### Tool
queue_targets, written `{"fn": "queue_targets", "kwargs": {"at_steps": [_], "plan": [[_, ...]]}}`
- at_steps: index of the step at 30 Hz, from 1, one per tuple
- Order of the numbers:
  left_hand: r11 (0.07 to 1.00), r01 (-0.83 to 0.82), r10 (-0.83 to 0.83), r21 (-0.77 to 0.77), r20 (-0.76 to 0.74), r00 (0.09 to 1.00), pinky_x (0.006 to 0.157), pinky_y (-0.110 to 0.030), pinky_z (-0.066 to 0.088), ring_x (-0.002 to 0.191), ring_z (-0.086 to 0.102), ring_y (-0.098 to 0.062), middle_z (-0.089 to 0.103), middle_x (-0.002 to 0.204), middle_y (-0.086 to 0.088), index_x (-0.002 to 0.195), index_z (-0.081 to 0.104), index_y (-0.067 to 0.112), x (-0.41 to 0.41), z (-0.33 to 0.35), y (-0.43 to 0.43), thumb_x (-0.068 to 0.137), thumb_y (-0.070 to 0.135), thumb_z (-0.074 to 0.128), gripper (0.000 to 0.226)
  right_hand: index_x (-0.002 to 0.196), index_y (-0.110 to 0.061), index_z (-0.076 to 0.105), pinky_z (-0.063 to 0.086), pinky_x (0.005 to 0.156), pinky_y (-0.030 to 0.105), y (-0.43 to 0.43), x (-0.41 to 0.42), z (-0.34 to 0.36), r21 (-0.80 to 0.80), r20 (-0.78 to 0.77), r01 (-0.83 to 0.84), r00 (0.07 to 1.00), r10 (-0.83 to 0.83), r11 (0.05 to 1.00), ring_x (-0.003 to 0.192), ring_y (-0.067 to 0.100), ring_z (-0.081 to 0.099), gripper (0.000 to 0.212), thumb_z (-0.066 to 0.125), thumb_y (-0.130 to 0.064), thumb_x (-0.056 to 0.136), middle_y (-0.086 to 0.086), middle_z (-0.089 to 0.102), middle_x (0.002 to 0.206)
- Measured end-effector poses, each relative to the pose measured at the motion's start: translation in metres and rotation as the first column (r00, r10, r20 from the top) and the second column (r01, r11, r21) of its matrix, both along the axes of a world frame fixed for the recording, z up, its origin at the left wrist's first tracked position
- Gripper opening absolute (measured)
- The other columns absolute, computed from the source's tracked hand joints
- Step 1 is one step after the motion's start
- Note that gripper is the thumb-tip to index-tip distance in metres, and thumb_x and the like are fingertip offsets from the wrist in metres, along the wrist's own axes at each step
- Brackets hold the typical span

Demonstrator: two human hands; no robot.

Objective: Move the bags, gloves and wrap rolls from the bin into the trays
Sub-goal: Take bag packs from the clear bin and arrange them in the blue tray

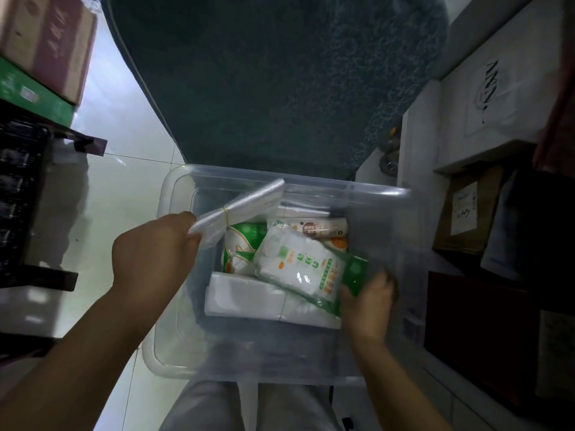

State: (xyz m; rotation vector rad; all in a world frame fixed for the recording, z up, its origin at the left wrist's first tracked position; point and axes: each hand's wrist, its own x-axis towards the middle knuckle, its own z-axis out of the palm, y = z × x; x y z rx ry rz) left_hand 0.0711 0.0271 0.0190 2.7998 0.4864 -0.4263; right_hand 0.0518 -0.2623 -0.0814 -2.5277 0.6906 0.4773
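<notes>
A clear plastic bin (pixel 174 194) sits on the floor in front of me. My left hand (pixel 155 253) grips a bundle of clear bags (pixel 245 203) tied with a rubber band, held over the bin's left side. My right hand (pixel 367 303) holds the corner of a green-and-white glove packet (pixel 298 269) tilted inside the bin. Below it lie another green-and-white packet (pixel 239 244), a wrap roll (pixel 317 228) with a brown label, and a flat white stack of bags (pixel 245 297).
A dark teal surface (pixel 273 76) stands behind the bin. Cardboard boxes (pixel 46 45) and a dark rack (pixel 21 188) are at the left. White and brown boxes (pixel 466 206) line the right. My legs (pixel 249 409) are below the bin.
</notes>
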Motion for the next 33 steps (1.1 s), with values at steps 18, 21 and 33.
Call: {"fn": "queue_targets", "kwargs": {"at_steps": [18,21,33], "plan": [[0.999,-0.016,0.016,0.040,-0.021,1.000,0.049,-0.031,0.050,0.044,0.054,-0.025,0.057,0.057,-0.006,0.076,0.060,0.014,-0.019,-0.040,0.010,0.089,0.022,0.053,0.017,0.103,-0.023,0.056,0.049,0.080,0.033,0.064,0.105,-0.116,0.424,-0.094,0.139,0.990,-0.110,0.895,0.082,0.017,0.058,0.028,0.071,-0.022,0.079,-0.010,0.059,0.080],[0.994,-0.096,0.093,-0.054,-0.054,0.994,0.055,-0.043,0.056,0.048,0.057,-0.027,0.058,0.061,-0.008,0.081,0.059,0.014,-0.017,-0.039,0.010,0.091,0.024,0.049,0.017,0.084,-0.029,0.061,0.054,0.077,0.039,0.071,0.106,-0.117,0.278,-0.132,-0.100,0.981,0.141,0.955,0.079,0.020,0.064,0.010,0.068,-0.034,0.079,-0.003,0.067,0.083],[0.975,-0.078,0.085,0.209,-0.021,0.996,0.046,-0.020,0.022,0.043,0.041,-0.022,0.043,0.047,0.006,0.067,0.053,0.020,-0.019,-0.029,0.008,0.085,0.026,0.053,0.019,0.065,-0.025,0.045,0.041,0.057,0.026,0.076,0.076,-0.110,0.277,0.177,-0.380,0.923,0.342,0.882,0.061,0.013,0.047,0.029,0.068,-0.018,0.080,-0.007,0.048,0.069]]}}
